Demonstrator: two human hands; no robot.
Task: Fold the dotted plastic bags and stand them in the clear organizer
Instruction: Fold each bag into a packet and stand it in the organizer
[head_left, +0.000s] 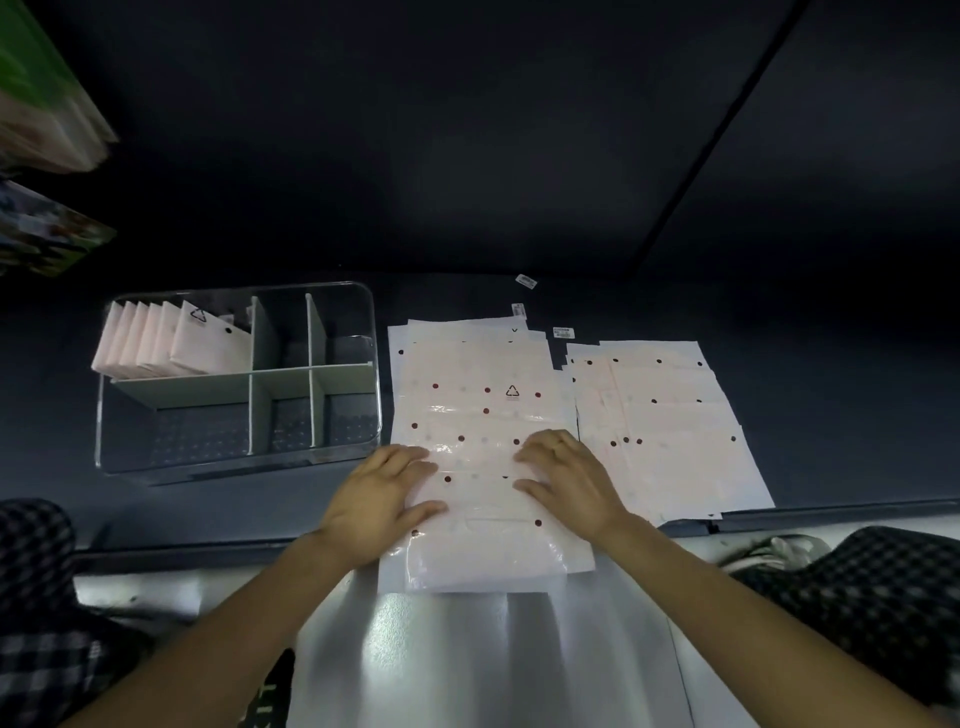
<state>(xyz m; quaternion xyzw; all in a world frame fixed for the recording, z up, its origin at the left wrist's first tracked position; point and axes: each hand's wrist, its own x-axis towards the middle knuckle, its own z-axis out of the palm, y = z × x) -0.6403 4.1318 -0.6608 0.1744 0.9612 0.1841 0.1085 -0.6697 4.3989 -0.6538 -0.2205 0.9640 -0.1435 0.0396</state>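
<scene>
1. Both hands lie flat, fingers spread, on the top bag (467, 415) of the near stack on the desk (779, 312): left hand (382, 499), right hand (566, 480), pinching nothing.
2. I'd smooth air out first, then crease edges square.
3. Folded bags (171, 340) stand in the organizer's (239, 467) back-left compartment; match their width.

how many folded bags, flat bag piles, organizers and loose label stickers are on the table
folded bags standing in the back left compartment: 6
flat bag piles: 2, one under both hands and one to its right
clear organizer: 1
loose label stickers: 3
total: 12
</scene>
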